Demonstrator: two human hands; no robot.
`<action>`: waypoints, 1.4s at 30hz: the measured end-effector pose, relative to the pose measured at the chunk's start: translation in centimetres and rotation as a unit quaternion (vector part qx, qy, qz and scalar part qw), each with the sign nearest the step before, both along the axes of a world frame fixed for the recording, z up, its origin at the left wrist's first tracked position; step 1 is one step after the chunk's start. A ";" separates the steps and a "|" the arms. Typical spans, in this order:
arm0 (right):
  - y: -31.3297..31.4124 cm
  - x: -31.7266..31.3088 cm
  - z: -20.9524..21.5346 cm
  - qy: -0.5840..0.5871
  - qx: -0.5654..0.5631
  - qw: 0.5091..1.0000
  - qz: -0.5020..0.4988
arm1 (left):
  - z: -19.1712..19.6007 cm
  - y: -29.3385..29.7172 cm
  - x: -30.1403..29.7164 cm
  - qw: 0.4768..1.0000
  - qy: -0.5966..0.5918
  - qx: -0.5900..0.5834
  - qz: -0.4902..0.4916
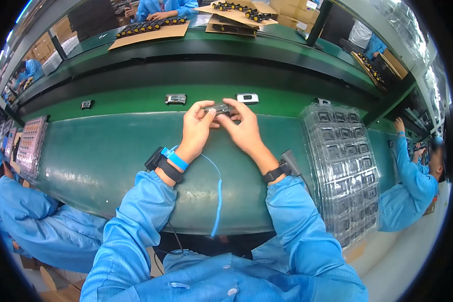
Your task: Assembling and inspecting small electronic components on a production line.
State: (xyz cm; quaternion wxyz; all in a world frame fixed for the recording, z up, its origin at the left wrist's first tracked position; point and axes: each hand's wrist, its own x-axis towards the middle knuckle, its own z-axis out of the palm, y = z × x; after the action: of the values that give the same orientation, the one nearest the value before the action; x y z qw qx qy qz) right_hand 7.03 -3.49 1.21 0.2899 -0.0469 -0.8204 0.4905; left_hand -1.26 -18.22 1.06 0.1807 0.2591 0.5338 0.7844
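Observation:
Between my two hands, over the far part of the green work surface point(246, 186), is a small dark rectangular device housing point(218, 108). My left hand point(195, 132) grips its left end, thumb on top. My right hand point(244, 128) pinches the right end with thumb and fingers. The fingers partly cover the housing, so its details are hard to make out. Just beyond my hands, one similar unit point(175, 99) lies to the left and a silver-rimmed one point(247, 98) to the right, both on the bright green strip point(136, 104).
Stacked clear plastic trays point(343, 171) with moulded pockets stand at my right. A blue coiled cord point(219, 201) runs from my left wristband across the surface. Another small unit point(87, 104) sits far left. Co-workers in blue sit on both sides; cardboard with black-and-yellow parts point(151, 30) lies opposite.

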 end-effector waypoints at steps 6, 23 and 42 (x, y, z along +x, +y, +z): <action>1.4 -0.6 0.2 0.007 -0.211 0.976 0.057 | -0.1 -0.3 0.0 1.000 0.013 -0.028 -0.005; 1.1 -0.3 0.2 -0.009 -0.170 0.983 0.065 | 0.1 -0.5 0.1 0.999 0.020 -0.022 -0.011; -3.0 2.2 8.4 0.155 0.241 0.957 -0.046 | -0.4 -0.9 -0.9 1.000 -0.008 -0.004 0.019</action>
State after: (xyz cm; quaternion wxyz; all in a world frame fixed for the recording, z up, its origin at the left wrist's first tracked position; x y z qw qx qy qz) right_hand 9.22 -6.52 9.66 0.4385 0.0635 -0.8563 0.2654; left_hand -2.14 -19.15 0.71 0.1709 0.2419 0.5406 0.7874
